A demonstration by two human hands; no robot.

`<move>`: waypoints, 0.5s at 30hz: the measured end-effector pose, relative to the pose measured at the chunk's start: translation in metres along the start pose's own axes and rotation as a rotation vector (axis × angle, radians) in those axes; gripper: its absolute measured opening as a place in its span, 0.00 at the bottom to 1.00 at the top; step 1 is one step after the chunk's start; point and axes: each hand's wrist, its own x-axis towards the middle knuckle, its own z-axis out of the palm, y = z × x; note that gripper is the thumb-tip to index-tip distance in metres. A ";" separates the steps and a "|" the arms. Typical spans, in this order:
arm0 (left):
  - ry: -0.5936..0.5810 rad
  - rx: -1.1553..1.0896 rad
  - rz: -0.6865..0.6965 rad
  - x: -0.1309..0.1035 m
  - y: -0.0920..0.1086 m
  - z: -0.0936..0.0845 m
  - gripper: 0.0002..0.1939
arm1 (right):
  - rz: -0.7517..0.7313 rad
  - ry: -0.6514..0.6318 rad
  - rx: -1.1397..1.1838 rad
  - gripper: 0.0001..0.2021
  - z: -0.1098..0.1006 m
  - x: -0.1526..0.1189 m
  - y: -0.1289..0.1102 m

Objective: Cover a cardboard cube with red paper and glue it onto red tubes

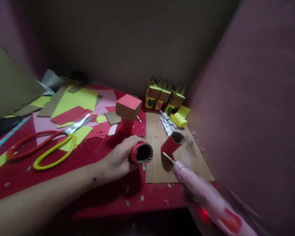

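Observation:
My left hand (124,157) is wrapped round a red cardboard tube (144,153), whose open, corrugated end faces me. From the lower right, my right hand (193,206), mostly hidden and dim, holds a pink glue gun (199,186) with a red light glowing on it. The gun's metal tip lies close to the base of a second red tube (170,144), which stands tilted on a cardboard sheet (154,170); whether they touch I cannot tell. Behind my left hand stands a red tube topped by a box (128,109) with a red upper face.
Large scissors (68,131) lie open on coloured paper (76,98) at the left. Several decorated cardboard figures (164,95) stand at the back, near white markers (166,126) and a yellow paper roll (180,119). A pink wall (255,98) borders the right.

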 end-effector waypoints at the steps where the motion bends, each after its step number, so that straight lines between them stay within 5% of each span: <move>1: 0.011 0.014 0.013 0.000 0.000 0.000 0.15 | -0.004 -0.031 0.010 0.16 0.006 0.002 -0.001; 9: 0.016 0.097 0.103 -0.002 -0.002 -0.002 0.16 | 0.004 -0.553 0.056 0.11 0.010 0.038 -0.007; 11: 0.020 0.097 0.111 -0.003 -0.003 -0.002 0.15 | 0.022 -0.522 0.069 0.10 0.014 0.038 -0.007; 15: 0.001 0.103 0.089 -0.003 -0.004 -0.002 0.15 | -0.010 -0.246 0.109 0.10 0.031 0.031 -0.007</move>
